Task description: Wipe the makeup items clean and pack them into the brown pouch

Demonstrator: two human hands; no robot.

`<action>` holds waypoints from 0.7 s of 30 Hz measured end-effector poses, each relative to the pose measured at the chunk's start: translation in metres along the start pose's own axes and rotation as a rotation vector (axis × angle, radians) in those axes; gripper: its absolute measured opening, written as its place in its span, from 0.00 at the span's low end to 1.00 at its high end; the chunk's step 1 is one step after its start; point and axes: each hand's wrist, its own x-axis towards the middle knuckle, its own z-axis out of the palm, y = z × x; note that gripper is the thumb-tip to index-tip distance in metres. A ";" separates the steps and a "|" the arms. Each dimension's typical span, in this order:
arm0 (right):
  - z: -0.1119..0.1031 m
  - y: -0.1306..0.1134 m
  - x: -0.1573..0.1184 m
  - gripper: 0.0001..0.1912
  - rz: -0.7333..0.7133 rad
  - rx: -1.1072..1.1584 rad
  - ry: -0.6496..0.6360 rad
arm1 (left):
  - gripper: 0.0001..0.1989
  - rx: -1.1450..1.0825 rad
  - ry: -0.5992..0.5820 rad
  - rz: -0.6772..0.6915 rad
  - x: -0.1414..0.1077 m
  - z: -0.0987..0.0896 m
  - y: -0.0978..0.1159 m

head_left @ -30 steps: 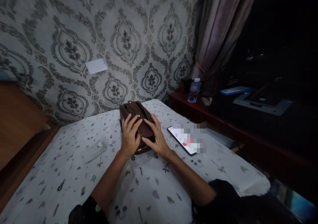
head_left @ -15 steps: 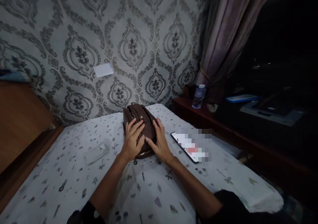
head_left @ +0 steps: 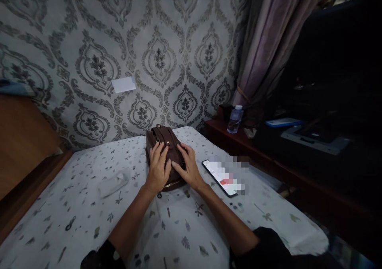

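Observation:
A brown leather bag with zippers and small metal fittings lies on the patterned white bedsheet, its far end toward the wall. My left hand rests on the bag's left and top side, fingers spread and pointing away from me. My right hand lies along its right side, thumb stretched toward the left thumb, fingers extended. Both palms touch the bag without wrapping round it. Part of its near surface is hidden under my hands.
A lit phone, partly blurred, lies right of the bag. Something white and crumpled is on the sheet to the left. A clear bottle stands on the dark red ledge. A wooden board borders the left side.
My right hand's fingers have shifted slightly left over the bag's edge and look more bent. The whole view has moved a little; the bag stays in place.

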 end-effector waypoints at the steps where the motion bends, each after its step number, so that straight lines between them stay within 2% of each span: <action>1: 0.002 0.000 0.001 0.32 0.003 -0.024 0.011 | 0.25 0.010 0.008 -0.009 -0.001 0.001 0.000; 8: 0.014 0.003 0.003 0.27 0.020 -0.129 0.106 | 0.26 0.078 0.007 -0.162 0.006 -0.002 0.008; 10: 0.016 0.004 0.002 0.27 0.018 -0.134 0.121 | 0.23 0.071 0.005 -0.223 0.014 -0.004 0.010; 13: 0.017 0.004 0.001 0.27 0.026 -0.125 0.131 | 0.13 0.044 0.008 -0.299 0.025 -0.004 0.006; 17: 0.017 0.004 0.000 0.27 0.050 -0.080 0.127 | 0.02 -0.088 0.099 -0.429 0.030 0.006 -0.007; 21: 0.015 0.002 0.001 0.26 0.073 -0.029 0.128 | 0.04 -0.290 0.161 -0.557 0.027 0.014 -0.017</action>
